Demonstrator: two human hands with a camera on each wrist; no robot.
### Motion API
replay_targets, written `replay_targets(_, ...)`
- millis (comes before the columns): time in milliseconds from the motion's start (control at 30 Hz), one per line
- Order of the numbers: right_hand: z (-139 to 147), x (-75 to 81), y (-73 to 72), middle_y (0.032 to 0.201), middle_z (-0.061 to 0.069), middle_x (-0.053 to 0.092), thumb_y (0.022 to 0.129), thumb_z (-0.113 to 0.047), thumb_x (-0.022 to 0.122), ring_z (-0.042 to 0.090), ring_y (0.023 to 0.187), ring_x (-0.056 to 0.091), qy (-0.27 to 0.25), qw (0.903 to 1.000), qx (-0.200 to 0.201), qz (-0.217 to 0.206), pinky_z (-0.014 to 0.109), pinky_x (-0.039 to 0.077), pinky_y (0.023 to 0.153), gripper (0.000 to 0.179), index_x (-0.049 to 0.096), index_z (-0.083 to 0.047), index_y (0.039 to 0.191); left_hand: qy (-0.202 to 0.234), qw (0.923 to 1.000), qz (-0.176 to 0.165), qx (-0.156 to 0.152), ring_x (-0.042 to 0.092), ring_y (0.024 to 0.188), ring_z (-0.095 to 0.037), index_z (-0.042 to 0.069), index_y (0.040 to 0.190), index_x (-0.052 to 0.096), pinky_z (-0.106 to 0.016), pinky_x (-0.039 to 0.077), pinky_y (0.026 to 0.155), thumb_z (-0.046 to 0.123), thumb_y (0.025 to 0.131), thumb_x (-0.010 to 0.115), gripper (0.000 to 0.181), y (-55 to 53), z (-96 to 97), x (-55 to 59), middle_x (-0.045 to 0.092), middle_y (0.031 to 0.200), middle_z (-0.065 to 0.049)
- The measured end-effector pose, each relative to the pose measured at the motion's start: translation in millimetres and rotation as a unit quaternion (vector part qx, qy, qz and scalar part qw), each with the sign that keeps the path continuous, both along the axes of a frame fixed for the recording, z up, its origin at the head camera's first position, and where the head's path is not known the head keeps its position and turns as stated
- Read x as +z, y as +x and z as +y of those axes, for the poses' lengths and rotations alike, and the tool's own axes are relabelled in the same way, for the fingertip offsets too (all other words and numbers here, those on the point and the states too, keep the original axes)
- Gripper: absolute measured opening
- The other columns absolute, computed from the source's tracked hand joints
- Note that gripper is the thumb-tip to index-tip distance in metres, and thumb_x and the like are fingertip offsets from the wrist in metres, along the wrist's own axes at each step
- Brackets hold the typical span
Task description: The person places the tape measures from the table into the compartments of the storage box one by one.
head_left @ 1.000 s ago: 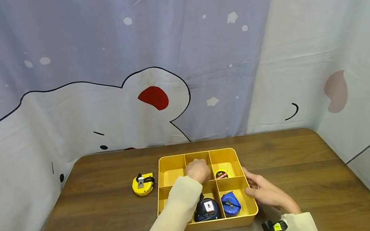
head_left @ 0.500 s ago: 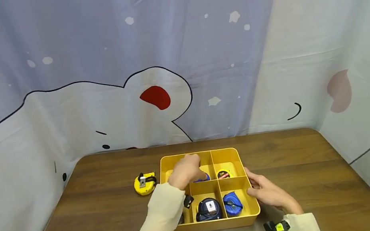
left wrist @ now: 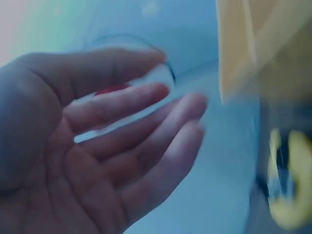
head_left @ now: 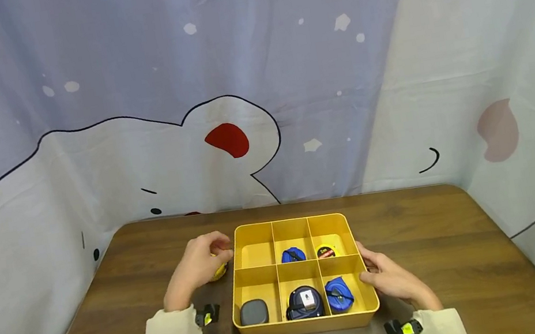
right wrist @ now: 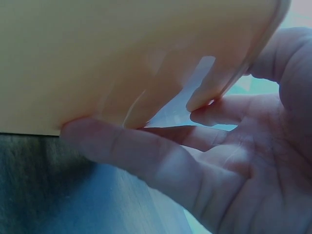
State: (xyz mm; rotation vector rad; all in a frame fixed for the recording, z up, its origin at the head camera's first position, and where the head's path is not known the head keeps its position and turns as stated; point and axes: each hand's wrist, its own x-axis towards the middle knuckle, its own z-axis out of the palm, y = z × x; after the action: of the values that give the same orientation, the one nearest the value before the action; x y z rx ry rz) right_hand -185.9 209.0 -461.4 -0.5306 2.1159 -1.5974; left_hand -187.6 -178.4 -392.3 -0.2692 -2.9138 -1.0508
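A yellow tape measure [head_left: 219, 272] lies on the table left of a yellow divided box [head_left: 307, 326]. My left hand [head_left: 197, 264] hovers over it, largely hiding it in the head view; the left wrist view shows the fingers loosely spread, holding nothing, and the tape measure [left wrist: 295, 180] off to the side. My right hand [head_left: 394, 278] holds the box by its right wall, thumb at the rim and fingers against the outside. In the box sit a dark grey rounded case [head_left: 254, 312], a navy tape measure [head_left: 306, 304] and a blue tape measure [head_left: 340, 295] in front.
Behind these, a smaller blue tape measure [head_left: 292, 254] occupies the back middle compartment. A yellow one marked 2m [head_left: 326, 252] lies in the back right compartment. The brown wooden table [head_left: 412, 220] ends at a printed curtain [head_left: 309, 96].
My left hand has come out of the box's back middle compartment, where a blue tape measure now shows, and moved left over the yellow tape measure. The right hand keeps its place on the box.
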Motion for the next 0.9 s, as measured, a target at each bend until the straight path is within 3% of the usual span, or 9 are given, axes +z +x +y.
replay_targets(100,0,-0.8,-0.3,0.141,0.036,0.021,0.089,0.004,0.044,0.04,0.1,0.055,-0.002,1.0,-0.003,-0.001,0.045,0.053,0.07,0.071,0.001,0.001,0.146,0.01,0.9988,0.008,0.048,0.06,0.087,-0.021,0.004,0.107,0.062,-0.037,0.05,0.076,0.009,0.081,0.066,0.027,5.7,-26.0,-12.8,0.064,0.101,-0.01)
replay_targets(133,0,-1.1,-0.6,0.142,0.035,0.018,0.089,0.004,0.044,0.039,0.106,0.052,-0.006,1.0,-0.001,0.0,0.045,0.053,0.074,0.071,0.001,0.002,0.145,0.011,0.9982,0.001,0.059,0.06,0.091,-0.025,0.003,0.111,0.06,-0.039,0.05,0.078,0.009,0.081,0.066,0.031,7.5,-31.7,-16.8,0.062,0.105,-0.012)
replay_targets(233,1,-1.4,-0.9,0.142,0.036,0.018,0.089,0.004,0.044,0.04,0.104,0.054,-0.006,1.0,-0.002,0.0,0.047,0.053,0.071,0.072,0.001,0.002,0.145,0.0,0.9968,-0.026,0.075,0.054,0.104,-0.033,0.002,0.122,0.054,-0.047,0.046,0.085,0.015,0.082,0.067,0.044,9.1,-39.5,-27.5,0.056,0.118,-0.017)
replay_targets(400,0,-2.4,-1.0,0.14,0.037,0.021,0.088,0.005,0.043,0.041,0.098,0.055,-0.012,0.9999,-0.001,0.0,0.049,0.052,0.068,0.072,0.0,0.003,0.145,-0.03,0.9947,-0.042,0.089,0.037,0.116,-0.045,0.007,0.133,0.046,-0.059,0.039,0.089,0.021,0.079,0.07,0.061,2.4,-31.4,-40.5,0.038,0.133,-0.024)
replay_targets(567,-1,-5.1,0.4,0.142,0.036,0.016,0.089,0.004,0.042,0.041,0.109,0.05,-0.026,0.9994,0.002,-0.023,0.047,0.051,0.077,0.071,-0.002,0.003,0.145,-0.058,0.9913,-0.073,0.094,0.027,0.119,-0.05,0.016,0.14,0.039,-0.063,0.04,0.083,0.021,0.078,0.072,0.07,-2.4,-22.6,-56.5,0.022,0.142,-0.027)
replay_targets(767,1,-4.4,0.6,0.141,0.037,0.019,0.088,0.004,0.043,0.038,0.1,0.056,-0.023,0.9995,-0.006,-0.021,0.045,0.053,0.069,0.072,-0.001,0.003,0.145,-0.085,0.989,-0.077,0.094,0.034,0.109,-0.047,0.017,0.135,0.046,-0.058,0.044,0.073,0.019,0.079,0.07,0.06,-5.2,-14.3,-64.9,0.03,0.137,-0.025)
replay_targets(900,1,-4.1,-0.2,0.144,0.034,0.009,0.089,0.004,0.042,0.042,0.111,0.048,-0.025,0.9992,0.001,-0.033,0.048,0.05,0.078,0.071,-0.002,0.003,0.145,-0.073,0.988,-0.087,0.105,0.037,0.104,-0.045,0.016,0.122,0.052,-0.054,0.044,0.07,0.016,0.078,0.071,0.048,-1.5,-12.5,-66.4,0.037,0.127,-0.024)
